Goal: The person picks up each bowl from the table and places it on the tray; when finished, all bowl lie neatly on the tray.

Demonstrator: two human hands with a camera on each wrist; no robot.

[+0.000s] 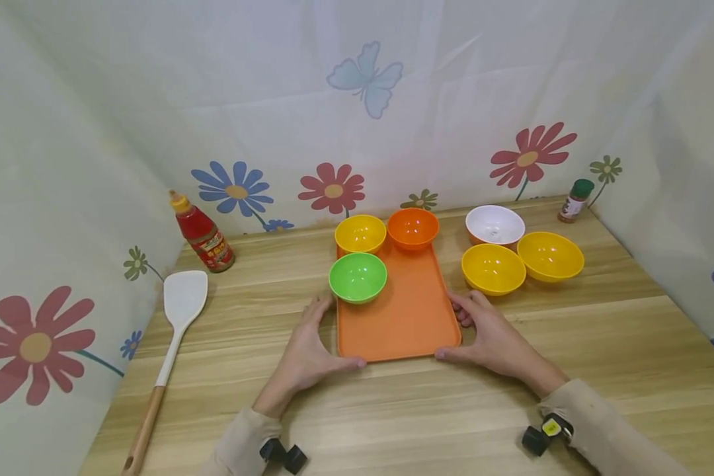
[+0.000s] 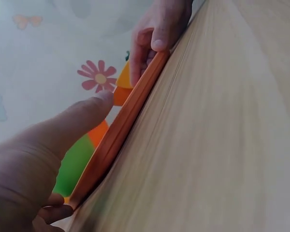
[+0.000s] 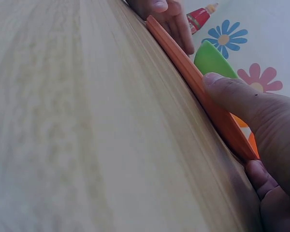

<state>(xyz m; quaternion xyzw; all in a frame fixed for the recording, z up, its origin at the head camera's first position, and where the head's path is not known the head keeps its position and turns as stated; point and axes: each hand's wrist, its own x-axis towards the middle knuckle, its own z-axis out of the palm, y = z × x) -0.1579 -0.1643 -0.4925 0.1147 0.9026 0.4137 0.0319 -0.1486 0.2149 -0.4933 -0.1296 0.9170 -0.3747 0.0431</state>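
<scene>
An orange rectangular tray [image 1: 416,317] lies on the wooden table between both hands. My left hand [image 1: 308,350] holds its front left corner, thumb at the front edge and fingers along the left side. At the front right corner, my right hand [image 1: 490,334] grips the tray, fingers curled by the right side and thumb on the front edge. A green bowl [image 1: 358,277] sits on the tray's left part, with a yellow bowl [image 1: 360,233] behind it. Beside that, an orange bowl [image 1: 413,229] stands at the tray's far right corner. Both wrist views show the tray's rim [image 2: 121,125] low against the tabletop.
Right of the tray stand a white-lined bowl [image 1: 495,225] and two yellow bowls, one nearer [image 1: 493,269] and one farther right [image 1: 550,256]. A green-capped spice jar [image 1: 576,200] is at the back right. On the left are a red sauce bottle [image 1: 205,237] and a white spatula [image 1: 181,307].
</scene>
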